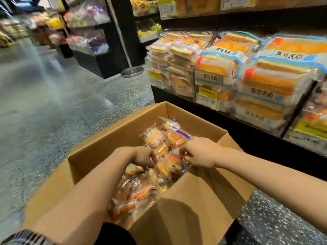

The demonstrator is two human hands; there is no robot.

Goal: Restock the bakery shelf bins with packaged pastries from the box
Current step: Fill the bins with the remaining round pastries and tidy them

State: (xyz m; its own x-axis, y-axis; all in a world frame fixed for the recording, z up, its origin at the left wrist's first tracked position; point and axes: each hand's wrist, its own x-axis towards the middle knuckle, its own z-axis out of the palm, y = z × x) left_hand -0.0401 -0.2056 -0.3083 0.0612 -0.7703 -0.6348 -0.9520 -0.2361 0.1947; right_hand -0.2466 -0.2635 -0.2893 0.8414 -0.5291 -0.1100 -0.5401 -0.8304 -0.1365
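- Your open brown cardboard box (185,206) sits at 6 o'clock on the speckled grey floor (53,103), heaped with clear-wrapped golden pastries (155,138).
- Your left hand (143,156) curls down among the packs; what it grips cannot be told.
- Your right hand (198,152) pinches a wrapper with a purple stripe (180,135).
- At 2 o'clock, clear shelf bins (208,80) hold flat-stacked sliced-bread bags (270,82) with blue Chinese lettering, too blurred to read.
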